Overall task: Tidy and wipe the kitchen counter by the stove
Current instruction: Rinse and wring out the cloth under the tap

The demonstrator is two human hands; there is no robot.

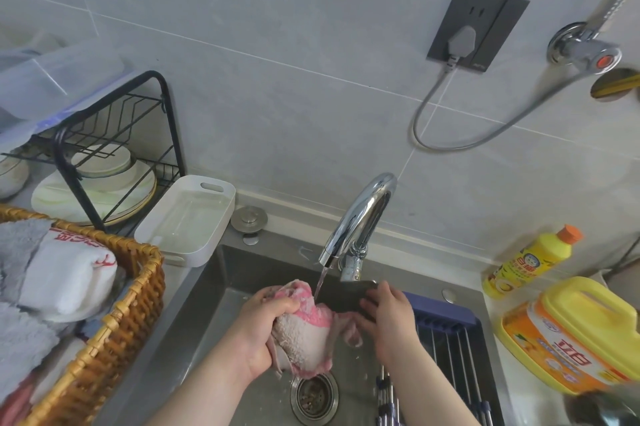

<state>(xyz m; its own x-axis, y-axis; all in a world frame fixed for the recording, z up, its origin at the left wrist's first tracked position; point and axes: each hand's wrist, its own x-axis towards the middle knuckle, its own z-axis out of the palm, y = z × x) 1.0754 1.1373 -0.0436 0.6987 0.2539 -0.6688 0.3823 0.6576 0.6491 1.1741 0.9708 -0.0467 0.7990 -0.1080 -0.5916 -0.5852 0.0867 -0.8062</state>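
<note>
Under the running tap [360,217], the left hand [266,328] has a clenched grip on the pink cloth [304,332]; the right hand [388,321] pinches its end.

Both hands [266,325] [388,321] grip cloth [304,332] under running faucet [360,221].

The cloth [304,328] in the left hand [266,328] is pale pink and bumpy, with a bright pink edge. Above the grip, the tap [363,217] is shiny silver. Left of the grip, the basket [138,287] is brown and woven. To the right, the rack [446,314] is dark blue, and the bottle [533,259] is yellow with an orange cap.
</note>
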